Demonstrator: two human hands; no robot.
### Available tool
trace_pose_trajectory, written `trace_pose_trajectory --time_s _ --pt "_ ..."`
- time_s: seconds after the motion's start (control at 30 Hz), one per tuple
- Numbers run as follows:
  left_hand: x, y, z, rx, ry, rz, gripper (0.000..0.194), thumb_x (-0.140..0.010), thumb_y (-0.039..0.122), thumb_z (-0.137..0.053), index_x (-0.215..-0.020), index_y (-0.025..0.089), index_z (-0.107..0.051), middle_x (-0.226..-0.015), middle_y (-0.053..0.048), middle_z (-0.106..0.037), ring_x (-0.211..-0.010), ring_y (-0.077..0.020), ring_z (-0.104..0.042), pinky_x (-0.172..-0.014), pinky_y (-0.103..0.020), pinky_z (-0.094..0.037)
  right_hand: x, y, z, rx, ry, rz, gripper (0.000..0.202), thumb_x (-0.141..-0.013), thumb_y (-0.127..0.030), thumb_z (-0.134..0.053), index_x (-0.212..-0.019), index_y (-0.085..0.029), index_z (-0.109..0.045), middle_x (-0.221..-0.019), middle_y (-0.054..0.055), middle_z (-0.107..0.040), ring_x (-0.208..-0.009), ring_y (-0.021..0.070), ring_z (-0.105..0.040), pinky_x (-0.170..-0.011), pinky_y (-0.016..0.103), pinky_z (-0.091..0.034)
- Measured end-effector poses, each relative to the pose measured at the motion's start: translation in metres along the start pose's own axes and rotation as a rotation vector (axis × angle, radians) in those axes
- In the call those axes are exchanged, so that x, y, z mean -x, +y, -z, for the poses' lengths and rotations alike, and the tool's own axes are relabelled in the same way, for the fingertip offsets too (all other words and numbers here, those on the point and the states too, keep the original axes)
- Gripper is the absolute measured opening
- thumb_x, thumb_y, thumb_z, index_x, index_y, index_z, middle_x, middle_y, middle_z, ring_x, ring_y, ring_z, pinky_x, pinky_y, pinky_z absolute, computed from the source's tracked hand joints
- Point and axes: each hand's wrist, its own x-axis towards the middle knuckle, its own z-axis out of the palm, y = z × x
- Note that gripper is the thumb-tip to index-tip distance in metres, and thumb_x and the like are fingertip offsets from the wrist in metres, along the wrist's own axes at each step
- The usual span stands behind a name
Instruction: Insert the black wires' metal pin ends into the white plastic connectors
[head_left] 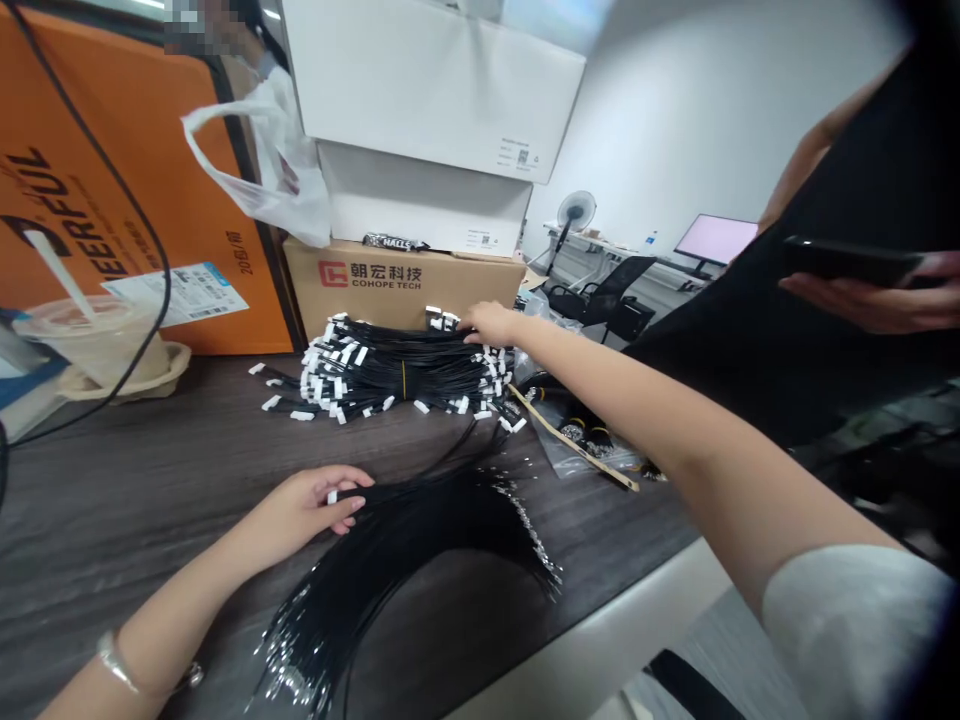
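Between the fingers of my left hand [319, 503] is a white connector [333, 497] on a black cable that runs right, above a fanned bundle of loose black wires [420, 520] with silvery ends. My right hand [491, 325] reaches to the back, its fingers curled down at the upper right edge of a pile of black cables [375, 365] with white connectors, tied by a yellow band. What its fingertips hold, if anything, is hidden.
A brown carton [435, 290] with white boxes [435, 90] stands behind the pile. At left are a drink cup [112, 340] and an orange box [187, 130]. A wooden stick [574, 440] lies at right. A person's hand holds a phone [847, 262].
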Motion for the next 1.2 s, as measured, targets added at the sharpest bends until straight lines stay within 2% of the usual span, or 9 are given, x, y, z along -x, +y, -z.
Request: trace_pose_trajectory --time_s 0.23,0.37,0.5,0.67,0.8,1.0,1.1,1.17,1.2 --pt "0.0 0.001 0.0 -0.037 -0.009 -0.002 0.043 -0.077 0.045 -0.061 -0.107 0.015 -0.057 -0.078 -0.001 -0.061 -0.065 -0.0157 -0.06 -0.068 -0.033 -0.053 0.075 0.016 0.014 -0.041 -0.043 -0.053 0.035 -0.088 -0.036 -0.052 -0.117 -0.016 -0.053 -0.12 0.009 -0.055 -0.106 0.021 -0.055 -0.088 0.044 -0.047" --pt "0.001 0.002 -0.001 -0.049 -0.01 -0.027 0.042 -0.078 0.045 -0.06 -0.107 0.015 -0.057 -0.077 -0.001 -0.059 -0.065 -0.0152 -0.059 -0.066 -0.032 -0.053 0.143 -0.003 -0.025 -0.085 -0.099 -0.272 0.03 -0.089 -0.037 -0.051 -0.108 -0.015 -0.057 -0.106 0.007 -0.061 -0.09 0.0158 -0.06 -0.078 0.036 -0.051" --pt "0.003 0.008 -0.003 -0.102 0.015 -0.042 0.04 -0.079 0.044 -0.058 -0.105 0.014 -0.058 -0.077 -0.002 -0.061 -0.063 -0.0159 -0.06 -0.065 -0.032 -0.053 0.177 -0.016 -0.072 -0.184 -0.109 -0.406 0.03 -0.089 -0.034 -0.052 -0.11 -0.015 -0.056 -0.108 0.007 -0.06 -0.091 0.016 -0.06 -0.078 0.036 -0.051" --pt "0.009 0.013 -0.007 -0.119 0.05 -0.068 0.038 -0.078 0.042 -0.06 -0.104 0.015 -0.061 -0.078 -0.003 -0.065 -0.065 -0.0172 -0.063 -0.067 -0.032 -0.054 0.196 -0.018 -0.065 -0.385 0.055 -0.465 0.026 -0.089 -0.035 -0.051 -0.101 -0.013 -0.059 -0.095 0.004 -0.063 -0.082 0.0139 -0.061 -0.075 0.034 -0.051" --pt "0.011 0.017 -0.002 -0.116 0.137 -0.142 0.03 -0.073 0.04 -0.065 -0.094 0.019 -0.067 -0.08 -0.004 -0.068 -0.068 -0.0197 -0.064 -0.071 -0.035 -0.054 0.209 -0.041 -0.024 -0.654 0.215 -0.357 0.029 -0.09 -0.039 -0.047 -0.092 -0.014 -0.063 -0.077 0.003 -0.067 -0.07 0.0138 -0.063 -0.064 0.028 -0.05" --pt "0.03 0.051 -0.021 -0.01 0.485 -0.298 0.026 -0.079 0.041 -0.059 -0.09 0.018 -0.065 -0.121 -0.011 -0.057 -0.119 -0.0283 -0.047 -0.101 -0.042 -0.039 0.182 -0.123 0.005 -1.012 0.411 -0.045 0.025 -0.089 -0.031 -0.048 -0.105 -0.018 -0.063 -0.079 0.003 -0.071 -0.067 0.0116 -0.066 -0.055 0.022 -0.05" --pt "0.054 0.078 -0.058 0.135 0.345 -0.287 0.035 -0.086 0.041 -0.047 -0.109 0.018 -0.059 -0.102 -0.011 -0.068 -0.091 -0.024 -0.065 -0.076 -0.038 -0.055 0.158 -0.158 -0.001 -1.06 0.53 0.134 0.024 -0.088 -0.019 -0.047 -0.098 -0.021 -0.068 -0.088 0.003 -0.071 -0.078 0.011 -0.066 -0.067 0.023 -0.052" --pt "0.069 0.089 -0.081 0.516 0.109 -0.185 0.038 -0.078 0.031 -0.063 -0.113 0.018 -0.056 -0.097 -0.011 -0.069 -0.081 -0.023 -0.068 -0.066 -0.035 -0.056 0.147 -0.172 -0.007 -1.041 0.595 0.264 0.029 -0.088 -0.014 -0.044 -0.099 -0.023 -0.069 -0.093 0.003 -0.07 -0.082 0.0106 -0.064 -0.071 0.024 -0.051" --pt "0.075 0.091 -0.089 0.626 0.124 -0.121 0.035 -0.077 0.026 -0.066 -0.11 0.017 -0.057 -0.09 -0.009 -0.07 -0.074 -0.0201 -0.068 -0.062 -0.03 -0.055 0.145 -0.177 -0.009 -1.018 0.613 0.328 0.03 -0.089 -0.014 -0.042 -0.099 -0.023 -0.069 -0.095 0.003 -0.069 -0.084 0.0106 -0.063 -0.072 0.025 -0.051"
